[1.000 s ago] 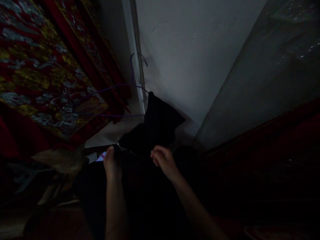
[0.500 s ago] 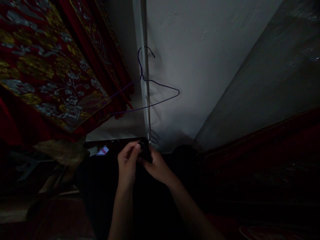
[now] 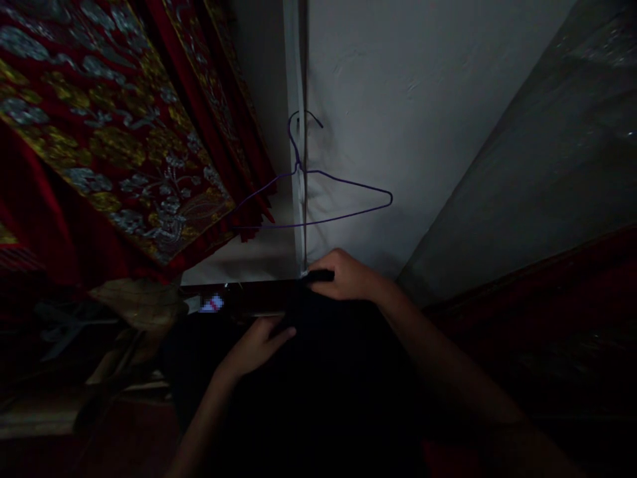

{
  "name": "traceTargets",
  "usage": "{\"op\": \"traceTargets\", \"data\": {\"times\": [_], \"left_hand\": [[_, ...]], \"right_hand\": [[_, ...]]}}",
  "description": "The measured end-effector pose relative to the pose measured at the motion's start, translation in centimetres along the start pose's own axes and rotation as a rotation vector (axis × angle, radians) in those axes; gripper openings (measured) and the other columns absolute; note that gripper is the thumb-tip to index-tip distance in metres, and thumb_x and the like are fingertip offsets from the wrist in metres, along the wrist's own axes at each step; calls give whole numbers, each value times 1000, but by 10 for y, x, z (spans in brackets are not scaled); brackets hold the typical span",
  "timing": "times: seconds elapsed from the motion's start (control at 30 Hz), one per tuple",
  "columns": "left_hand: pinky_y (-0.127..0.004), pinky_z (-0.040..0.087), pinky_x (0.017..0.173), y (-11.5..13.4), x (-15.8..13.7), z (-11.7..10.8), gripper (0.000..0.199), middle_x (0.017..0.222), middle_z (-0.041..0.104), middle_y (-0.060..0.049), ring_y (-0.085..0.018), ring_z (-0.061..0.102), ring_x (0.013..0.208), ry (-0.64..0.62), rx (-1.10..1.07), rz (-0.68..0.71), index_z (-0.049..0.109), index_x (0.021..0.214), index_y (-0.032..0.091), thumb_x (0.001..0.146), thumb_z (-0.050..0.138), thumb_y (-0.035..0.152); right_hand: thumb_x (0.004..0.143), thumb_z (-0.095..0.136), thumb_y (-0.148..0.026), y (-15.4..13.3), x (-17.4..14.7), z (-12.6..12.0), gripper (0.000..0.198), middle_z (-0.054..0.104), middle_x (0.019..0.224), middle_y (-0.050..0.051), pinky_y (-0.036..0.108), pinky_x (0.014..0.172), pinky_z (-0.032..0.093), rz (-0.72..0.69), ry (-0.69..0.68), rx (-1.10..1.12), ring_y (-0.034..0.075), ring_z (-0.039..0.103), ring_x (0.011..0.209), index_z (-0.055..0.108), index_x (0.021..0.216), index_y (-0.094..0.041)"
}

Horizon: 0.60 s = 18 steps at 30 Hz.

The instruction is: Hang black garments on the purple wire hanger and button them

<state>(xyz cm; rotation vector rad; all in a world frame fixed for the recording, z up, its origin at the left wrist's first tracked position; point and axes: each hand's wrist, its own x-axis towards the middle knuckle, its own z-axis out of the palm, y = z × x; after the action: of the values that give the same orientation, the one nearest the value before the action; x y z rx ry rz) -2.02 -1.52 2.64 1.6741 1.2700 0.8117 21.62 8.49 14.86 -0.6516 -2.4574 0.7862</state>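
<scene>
In a dim room, the right hand (image 3: 343, 275) clamps black cloth (image 3: 318, 312) before the lower end of a pale strip (image 3: 292, 66); the left hand (image 3: 259, 345) grips it lower. A purple hanger (image 3: 343, 179) hangs at the strip, beside embroidered red fabric (image 3: 124, 133).

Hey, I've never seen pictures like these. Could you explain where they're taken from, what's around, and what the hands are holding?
There's no machine: these are a person's bare hands, seen from a camera worn on the head, looking forward and down. The right hand grips an edge of dark cloth. The left hand is lower on it, its hold hard to make out. Ahead, a purple hanger sits at a pale bar, beside red embroidered fabric. Lower down, it's too dark to tell much.
</scene>
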Motion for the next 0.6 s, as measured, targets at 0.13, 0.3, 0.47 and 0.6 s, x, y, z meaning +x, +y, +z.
{"op": "traceTargets", "data": {"times": [0.13, 0.3, 0.47, 0.6], "left_hand": [[-35, 56, 84, -6, -2, -27, 29, 96, 79, -7, -28, 72, 88, 134, 52, 9, 79, 100, 21, 87, 71, 46], [-29, 54, 70, -1, -2, -61, 16, 83, 78, -7, -26, 70, 76, 419, 67, 66, 80, 82, 23, 76, 82, 38], [-30, 50, 60, -3, 4, -90, 15, 75, 78, -6, -27, 69, 64, 300, 123, 31, 81, 76, 26, 62, 87, 28], [-28, 46, 58, 19, 19, -113, 10, 70, 73, -7, -23, 64, 58, 320, 275, 80, 79, 70, 24, 68, 82, 33]], "right_hand": [[92, 58, -37, 41, 30, -22, 25, 72, 80, 6, 28, 71, 42, 55, 440, -144, 19, 63, 74, 72, 85, -17], [94, 58, -44, 94, 54, -11, 34, 67, 71, 5, 28, 66, 41, 260, 659, -39, 20, 62, 70, 62, 70, -20], [89, 60, -49, 98, 24, -19, 36, 60, 65, 0, 27, 60, 38, 247, 605, 60, 15, 54, 62, 60, 69, -19], [88, 61, -51, 85, -3, -45, 42, 50, 58, -1, 27, 53, 32, 274, 549, 77, 12, 44, 55, 54, 62, -20]]}}
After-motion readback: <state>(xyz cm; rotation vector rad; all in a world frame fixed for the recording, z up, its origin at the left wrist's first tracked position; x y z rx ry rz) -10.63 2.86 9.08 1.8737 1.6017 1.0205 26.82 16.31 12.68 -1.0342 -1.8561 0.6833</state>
